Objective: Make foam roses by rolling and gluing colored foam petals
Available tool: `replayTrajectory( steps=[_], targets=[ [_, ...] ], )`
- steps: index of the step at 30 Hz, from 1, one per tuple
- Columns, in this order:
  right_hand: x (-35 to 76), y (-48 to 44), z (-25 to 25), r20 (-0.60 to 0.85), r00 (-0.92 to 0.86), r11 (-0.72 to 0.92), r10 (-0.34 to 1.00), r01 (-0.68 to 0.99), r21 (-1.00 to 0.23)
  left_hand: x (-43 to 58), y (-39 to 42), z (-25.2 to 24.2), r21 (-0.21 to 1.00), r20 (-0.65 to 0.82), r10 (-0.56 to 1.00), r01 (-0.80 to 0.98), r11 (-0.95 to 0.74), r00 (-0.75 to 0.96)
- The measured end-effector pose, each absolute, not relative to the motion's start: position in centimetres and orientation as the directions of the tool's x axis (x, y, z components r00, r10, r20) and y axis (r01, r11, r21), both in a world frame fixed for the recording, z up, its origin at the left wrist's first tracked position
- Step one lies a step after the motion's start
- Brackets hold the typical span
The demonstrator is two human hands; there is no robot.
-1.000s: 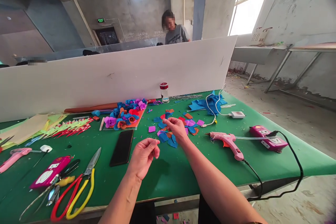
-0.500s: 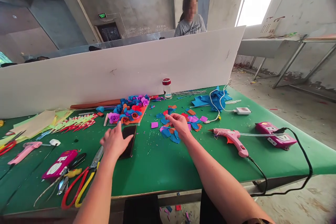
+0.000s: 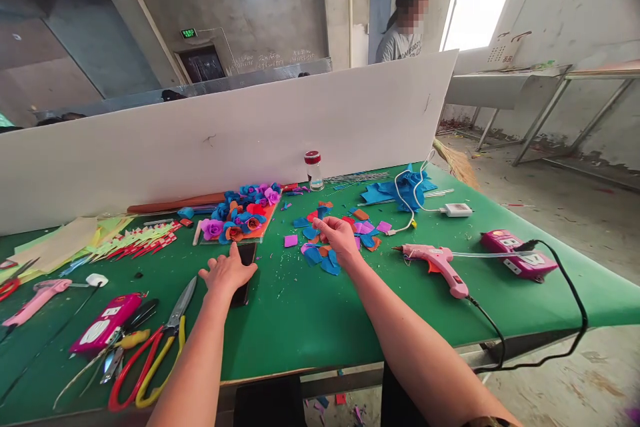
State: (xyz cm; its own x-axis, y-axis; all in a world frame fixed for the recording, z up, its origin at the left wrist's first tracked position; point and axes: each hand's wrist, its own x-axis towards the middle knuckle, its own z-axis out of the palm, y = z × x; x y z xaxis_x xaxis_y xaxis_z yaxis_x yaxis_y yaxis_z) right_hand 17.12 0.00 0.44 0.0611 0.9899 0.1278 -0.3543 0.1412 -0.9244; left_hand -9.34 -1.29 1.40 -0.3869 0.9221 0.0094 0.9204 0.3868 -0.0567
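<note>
My left hand (image 3: 227, 273) hovers open over a dark smartphone (image 3: 246, 293), its fingers spread and partly covering it. My right hand (image 3: 338, 238) is closed in a pinch above a scatter of blue, purple, orange and red paper pieces (image 3: 330, 263). What its fingertips hold, if anything, I cannot make out; a blue piece shows just behind them. Beyond my left hand, a bunch of paper roses (image 3: 235, 232) in blue, purple, red and orange lies on an orange sheet. Right of my right hand rests a pink glue gun (image 3: 434, 260) with a clear stick in it.
Large red-and-yellow-handled shears (image 3: 181, 310) and a magenta power strip (image 3: 113, 321) lie at left on the green table (image 3: 295, 330). A lidded glass jar (image 3: 315, 173) stands by the white partition (image 3: 260, 127). Another magenta power strip (image 3: 517, 255) is at right. A person (image 3: 400, 43) is behind the partition.
My left hand has moved right, further over the phone, with its fingers spread. My right hand keeps its pinch at the paper pieces. The person behind the partition has moved right.
</note>
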Motion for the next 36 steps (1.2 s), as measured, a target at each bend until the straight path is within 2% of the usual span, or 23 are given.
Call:
replayTrajectory(
  steps=[15,18,21,24,26,29,36],
  targets=[
    [17.1,0.2,0.3,0.134,0.069,0.149,0.989,-0.334,-0.931,-8.6,-1.9,1.8,-0.011,0.014,0.923,0.923,0.384,-0.384],
    [17.1,0.3,0.1,0.136,0.074,0.152,0.988,-0.312,-0.938,-9.4,-2.5,1.9,0.029,0.106,0.937,0.942,0.333,-0.334],
    [17.1,0.3,0.1,0.141,0.070,0.156,0.987,-0.305,-0.939,-11.1,-3.3,2.1,0.157,0.267,0.936,0.968,0.194,-0.231],
    [17.1,0.2,0.1,0.144,0.065,0.157,0.987,-0.311,-0.937,-13.1,-4.3,2.3,0.371,0.410,0.908,0.925,-0.083,-0.083],
    [17.1,0.2,0.1,0.145,0.063,0.158,0.987,-0.323,-0.933,-14.1,-5.3,2.3,0.441,0.455,0.890,0.875,-0.202,-0.024],
    [17.0,0.2,0.0,0.142,0.067,0.157,0.988,-0.337,-0.928,-15.0,-7.2,2.2,0.454,0.435,0.900,0.855,-0.249,0.031],
    [16.9,0.0,-0.3,0.157,0.066,0.170,0.985,-0.291,-0.941,-15.1,-10.4,1.3,0.433,0.257,0.949,0.856,-0.282,0.182]
  ],
)
